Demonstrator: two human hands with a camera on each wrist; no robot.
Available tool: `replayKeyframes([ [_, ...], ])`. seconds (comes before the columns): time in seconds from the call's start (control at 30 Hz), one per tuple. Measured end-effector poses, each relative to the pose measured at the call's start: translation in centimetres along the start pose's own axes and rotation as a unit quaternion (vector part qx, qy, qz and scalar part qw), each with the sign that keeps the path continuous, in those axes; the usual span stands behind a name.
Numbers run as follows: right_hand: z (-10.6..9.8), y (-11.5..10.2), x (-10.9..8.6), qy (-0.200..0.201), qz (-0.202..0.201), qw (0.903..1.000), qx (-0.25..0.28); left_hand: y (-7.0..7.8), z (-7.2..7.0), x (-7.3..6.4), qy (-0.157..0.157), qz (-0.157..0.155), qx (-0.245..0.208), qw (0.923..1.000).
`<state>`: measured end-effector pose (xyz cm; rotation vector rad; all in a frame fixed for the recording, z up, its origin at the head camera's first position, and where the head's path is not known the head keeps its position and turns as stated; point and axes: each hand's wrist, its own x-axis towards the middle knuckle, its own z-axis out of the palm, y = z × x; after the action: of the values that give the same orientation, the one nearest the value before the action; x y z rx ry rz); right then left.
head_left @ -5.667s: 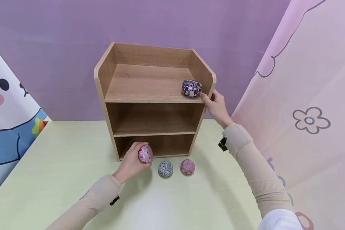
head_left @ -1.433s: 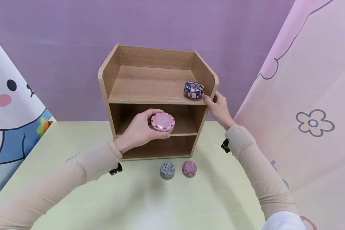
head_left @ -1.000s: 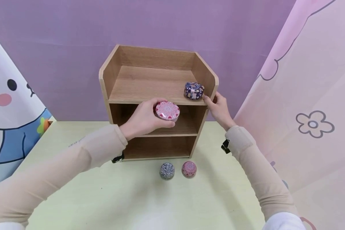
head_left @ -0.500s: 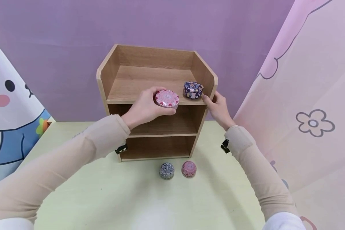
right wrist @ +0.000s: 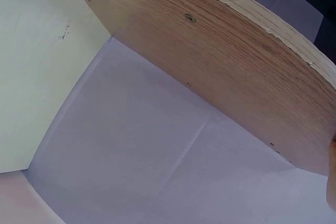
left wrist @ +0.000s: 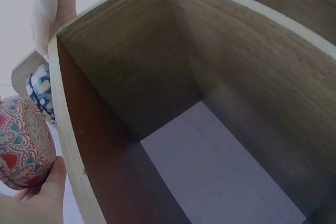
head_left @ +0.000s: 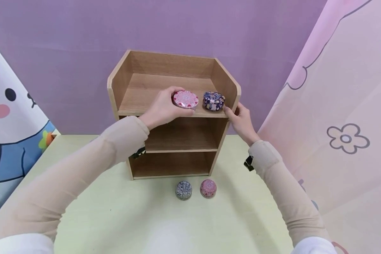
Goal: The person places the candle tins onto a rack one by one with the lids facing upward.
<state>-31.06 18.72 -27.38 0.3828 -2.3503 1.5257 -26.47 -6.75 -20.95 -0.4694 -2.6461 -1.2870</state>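
Observation:
My left hand [head_left: 164, 108] holds a round pink-and-red patterned tin [head_left: 185, 99] between thumb and fingers at the front of the top shelf. The left wrist view shows the thumb [left wrist: 52, 187] against the tin's side. Just to its right sits a dark blue patterned tin [head_left: 213, 101] on the top board. My right hand [head_left: 242, 122] grips the right side panel of the wooden shelf unit [head_left: 168, 152], its thumb near the blue tin. In the right wrist view only a finger [right wrist: 332, 174] appears, at the edge of that panel [right wrist: 210, 51].
On the pale green table [head_left: 139, 218], a grey-and-white patterned tin [head_left: 183, 190] and a smaller-looking pink tin [head_left: 208, 188] stand side by side before the shelf unit. A purple backdrop [head_left: 177, 24] rises behind, with printed curtains at both sides.
My left hand has raised the pink-and-red tin from near the bottom shelf up to the top shelf, beside the blue tin. The right hand keeps its grip on the side panel.

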Motion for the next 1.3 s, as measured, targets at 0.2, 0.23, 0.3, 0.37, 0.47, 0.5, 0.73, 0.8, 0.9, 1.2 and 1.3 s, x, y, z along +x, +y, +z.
replayKeyframes([
  [0.2, 0.1, 0.0, 0.1, -0.002, -0.001, 1.0000, 0.006, 0.0, -0.1, 0.9, -0.003, -0.005, 0.003, 1.0000],
  [0.23, 0.1, 0.0, 0.1, -0.003, -0.002, 1.0000, 0.006, 0.0, -0.1, 1.0, -0.004, -0.006, 0.004, 1.0000],
  [0.3, 0.1, 0.0, 0.1, -0.005, -0.002, 1.0000, 0.007, 0.0, -0.1, 1.1, -0.006, -0.007, 0.005, 0.9999],
  [0.37, 0.0, 0.1, 0.1, -0.005, -0.001, 1.0000, 0.008, 0.0, 0.0, 1.3, -0.007, -0.009, 0.006, 0.9999],
  [0.47, 0.0, 0.1, 0.1, -0.004, -0.003, 0.9999, 0.009, -0.1, 0.0, 1.6, -0.008, -0.010, 0.007, 0.9999],
  [0.5, 0.0, 0.1, 0.1, -0.003, -0.004, 0.9999, 0.009, -0.2, 0.1, 1.7, -0.007, -0.011, 0.007, 0.9999],
  [0.73, 0.0, 0.1, 0.2, 0.003, -0.004, 0.9999, 0.011, -0.4, 0.2, 2.4, -0.008, -0.022, 0.006, 0.9997],
  [0.8, -0.1, 0.2, 0.2, 0.003, -0.003, 1.0000, 0.009, -0.4, 0.3, 2.6, -0.012, -0.026, 0.009, 0.9996],
  [0.9, -0.1, 0.2, 0.2, 0.001, 0.001, 1.0000, 0.008, -0.5, 0.4, 2.8, -0.017, -0.030, 0.012, 0.9993],
  [1.2, -0.2, 0.2, 0.1, -0.003, 0.009, 0.9999, -0.012, -0.6, 0.6, 3.0, -0.017, -0.033, 0.009, 0.9993],
  [1.3, -0.2, 0.2, 0.1, 0.000, 0.007, 0.9999, -0.012, -0.6, 0.7, 3.1, -0.014, -0.034, 0.011, 0.9993],
])
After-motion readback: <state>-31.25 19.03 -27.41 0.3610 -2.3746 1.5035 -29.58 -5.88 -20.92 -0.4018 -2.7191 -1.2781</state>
